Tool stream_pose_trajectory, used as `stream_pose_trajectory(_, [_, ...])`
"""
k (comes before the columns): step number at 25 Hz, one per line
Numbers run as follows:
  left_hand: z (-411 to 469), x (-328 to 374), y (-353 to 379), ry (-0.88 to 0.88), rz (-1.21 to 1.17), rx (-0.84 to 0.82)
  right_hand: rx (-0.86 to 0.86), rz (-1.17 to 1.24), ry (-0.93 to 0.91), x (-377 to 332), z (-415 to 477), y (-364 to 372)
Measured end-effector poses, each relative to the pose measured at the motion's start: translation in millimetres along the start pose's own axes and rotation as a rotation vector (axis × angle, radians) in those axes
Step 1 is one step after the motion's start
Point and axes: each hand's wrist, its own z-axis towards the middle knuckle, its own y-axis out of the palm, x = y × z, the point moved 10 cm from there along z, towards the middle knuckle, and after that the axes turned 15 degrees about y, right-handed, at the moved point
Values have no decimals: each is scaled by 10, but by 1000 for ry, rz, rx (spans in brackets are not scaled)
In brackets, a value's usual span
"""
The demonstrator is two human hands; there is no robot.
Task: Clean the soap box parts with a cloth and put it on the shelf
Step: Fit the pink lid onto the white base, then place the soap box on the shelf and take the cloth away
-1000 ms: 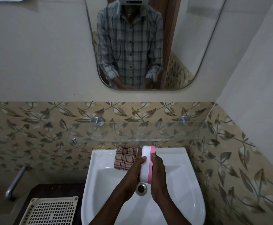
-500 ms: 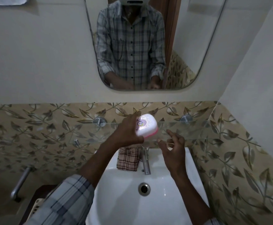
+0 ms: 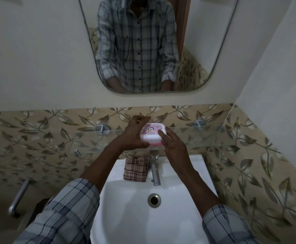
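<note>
Your soap box has a white lid printed with pink scrollwork, and a pink base beneath. The cloth on the white sink is beige with dark brown checks. Your sleeves are pale grey plaid with dark blue lines. The wall tiles are tan, patterned with brown and cream leaves.

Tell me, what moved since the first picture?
The soap box went up from over the sink to the glass shelf, turned from on edge to lid up. The left hand grips it; the right hand let go, then came back to touch its lid. The cloth stayed on the sink beside the tap.
</note>
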Motion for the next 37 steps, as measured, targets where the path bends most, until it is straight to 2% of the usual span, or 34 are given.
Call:
stream_pose_trajectory(5, [-638,-171,-252,-27,-204,598,4,0,-12,3,5,8])
stream_pose_trajectory(7, [-759,-107,-179,-16,-228,691,-13,17,-8,6,5,6])
stream_pose_trajectory(11, [-784,38,-210,-17,-120,719,-14,20,4,-77,21,-35])
stream_pose_trajectory(15, [-1292,191,-281,60,39,940,178,120,-25,-139,-236,-305])
stream_pose_trajectory(16, [-1477,130,-103,-3,23,952,227,154,-63,-164,-386,-310])
stream_pose_trajectory(18, [-1802,-236,466,-313,-76,875,188,193,-131,-242,-718,-96])
stream_pose_trajectory(21, [-1975,-959,1410,-783,-190,565,-159,125,-102,-293,-1106,621])
stream_pose_trajectory(22, [-1908,-1126,1580,-841,-240,511,-275,87,-48,-239,-1217,879])
stream_pose_trajectory(24, [-1639,-1362,1753,-842,-313,450,-455,56,99,-31,-1436,1267])
stream_pose_trajectory(26, [-1425,-1592,1865,-897,-285,368,-528,90,230,169,-1580,1470])
stream_pose_trajectory(28, [-1366,-1762,1995,-987,-420,339,-525,173,398,335,-1598,1527])
stream_pose_trajectory(30, [-1331,-1759,2051,-962,-713,440,-508,286,571,461,-1506,1575])
stream_pose_trajectory(32, [-1349,-1552,1913,-842,-795,518,-537,466,789,527,-1429,1710])
stream_pose_trajectory(35, [-1481,-984,1477,-514,-518,575,-641,1164,1288,438,-1458,1988])
stream_pose_trajectory(37, [-1570,-424,1258,-226,-335,507,-821,1537,1302,128,-1366,1967])
